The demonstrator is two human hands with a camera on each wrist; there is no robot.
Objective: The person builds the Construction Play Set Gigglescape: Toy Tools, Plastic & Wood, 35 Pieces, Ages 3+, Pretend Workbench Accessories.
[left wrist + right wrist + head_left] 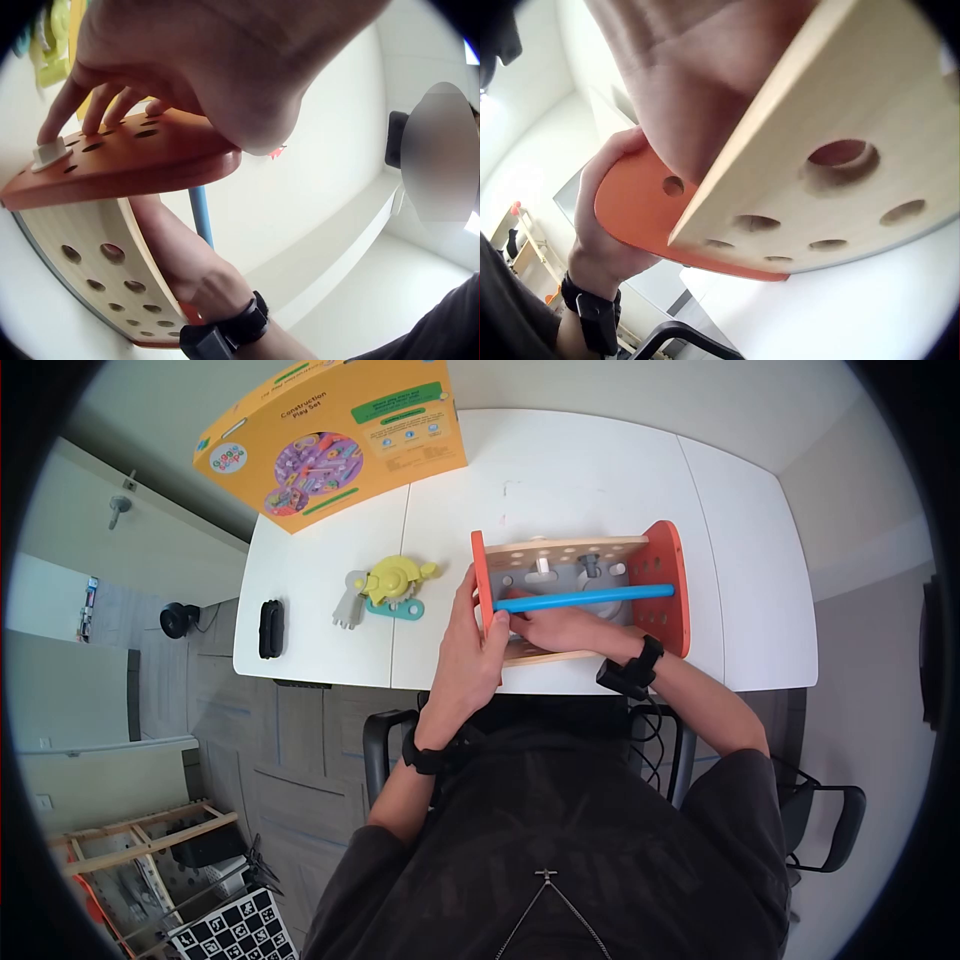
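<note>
A wooden toy toolbox [664, 575] with orange end panels, pale perforated sides and a blue handle rod [590, 599] stands on the table. My left hand [470, 655] grips its left end panel, thumb by the top edge and fingers spread over the outer face. One fingertip rests on a white plastic piece [51, 152] seated on that face. Under the rod, my right hand [560, 628] reaches inside the toolbox toward the same panel; its fingertips are hidden, so I cannot tell what they hold. A white peg [543, 565] and a grey piece [590, 565] show inside.
Left of the toolbox lie a yellow-green toy [395, 576], a grey toy piece [349, 600] and a teal strip with holes [398, 610]. A black case [271, 628] sits near the left table edge. A yellow play-set box [400, 455] stands at the back left.
</note>
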